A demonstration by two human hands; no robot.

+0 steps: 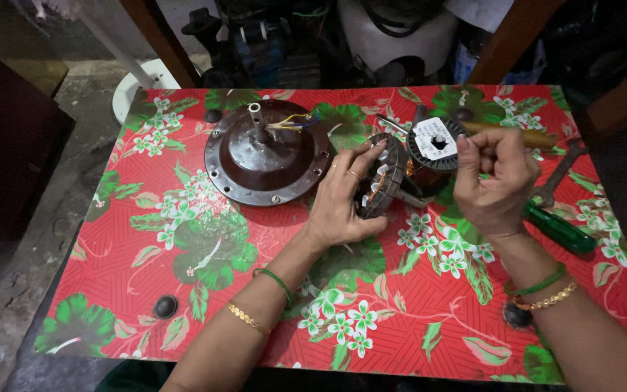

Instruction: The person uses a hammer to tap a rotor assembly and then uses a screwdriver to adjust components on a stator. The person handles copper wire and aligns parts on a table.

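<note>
Head view, looking down on a table (183, 290) covered in red cloth with green leaves and white flowers. Far left, at about 7 o'clock, a small dark round knob (165, 306) sits on the cloth. At 11 o'clock lies a dark brown round motor cover (266, 156), shaft upright, coloured wires trailing from its top toward 1 o'clock. Just right of it, the left hand (339, 199) wraps around a ring-shaped stator (382, 178) with copper windings, fingers curled over its upper edge, thumb below; the stator stands tilted on edge near the table's centre. Touching it on the right is a second wound core (433, 145) with a white disc on its face. The right hand (495, 181) is held at 2 o'clock, fingers curled in narrow, pinching something too small to tell. Behind it lies a wooden handle (524, 134); at 3 o'clock, a green-handled screwdriver (556, 229) and a grey metal wrench (560, 174).
</note>
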